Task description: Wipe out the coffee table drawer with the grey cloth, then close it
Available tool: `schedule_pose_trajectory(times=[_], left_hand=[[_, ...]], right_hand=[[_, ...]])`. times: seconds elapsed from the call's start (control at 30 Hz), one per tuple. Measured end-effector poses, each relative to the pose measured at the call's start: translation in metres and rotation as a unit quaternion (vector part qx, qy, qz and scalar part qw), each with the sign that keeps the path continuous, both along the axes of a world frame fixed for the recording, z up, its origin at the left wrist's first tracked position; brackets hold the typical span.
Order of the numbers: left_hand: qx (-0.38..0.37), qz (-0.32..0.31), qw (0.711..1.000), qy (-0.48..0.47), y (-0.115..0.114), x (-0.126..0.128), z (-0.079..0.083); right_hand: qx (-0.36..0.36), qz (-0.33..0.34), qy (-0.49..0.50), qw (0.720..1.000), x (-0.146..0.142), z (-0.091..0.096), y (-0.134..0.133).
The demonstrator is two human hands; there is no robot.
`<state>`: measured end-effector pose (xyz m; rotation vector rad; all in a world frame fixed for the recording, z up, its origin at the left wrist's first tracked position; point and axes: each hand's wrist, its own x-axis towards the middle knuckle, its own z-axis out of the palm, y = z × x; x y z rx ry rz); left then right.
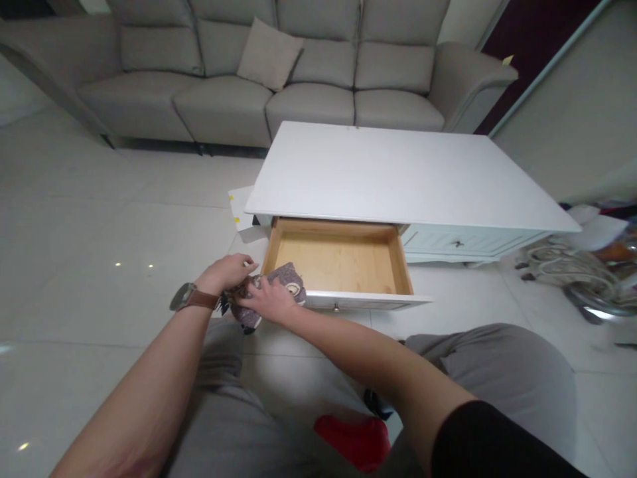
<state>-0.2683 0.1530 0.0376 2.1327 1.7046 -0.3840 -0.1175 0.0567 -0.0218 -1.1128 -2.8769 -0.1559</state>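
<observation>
both hands on a small purple-grey patterned cloth bundle (279, 285) at the front left corner of the open wooden drawer (343, 259), left hand (226, 271) curled gripping its left end, right hand (266, 300) fingers pressed down on top, white counter (398, 172) above, watch (186, 297) on left wrist, grey sofa (279, 73) behind

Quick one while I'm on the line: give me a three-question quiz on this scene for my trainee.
1. True or false: the drawer of the white table is pulled open.
2. What do the left hand and right hand hold together?
3. Which wrist bears the watch: A left, B right?

Key: 1 true. 2 the dark patterned cloth, at the drawer's front left corner. 3 A.
</observation>
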Motion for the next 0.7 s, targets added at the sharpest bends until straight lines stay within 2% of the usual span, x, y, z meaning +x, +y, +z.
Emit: schedule_pose_trajectory(times=[0.17,0.33,0.43,0.57,0.7], left_hand=[[0.023,-0.026,0.999,-0.017,0.007,0.01,-0.001],[0.004,-0.05,0.999,-0.021,0.012,0.023,-0.006],[-0.008,-0.05,0.998,-0.04,0.01,0.035,-0.008],[-0.042,-0.081,0.993,-0.077,0.002,0.053,-0.009],[-0.106,-0.124,0.981,-0.106,-0.011,0.064,-0.013]], right_hand=[[0.01,0.011,0.004,1.0,0.022,0.001,-0.007],[0.007,0.0,0.0,1.0,0.075,0.0,-0.023],[0.002,-0.002,-0.004,1.0,0.127,-0.004,-0.036],[0.014,-0.023,-0.026,0.999,0.218,-0.009,-0.062],[-0.021,-0.064,-0.07,0.995,0.307,-0.002,-0.086]])
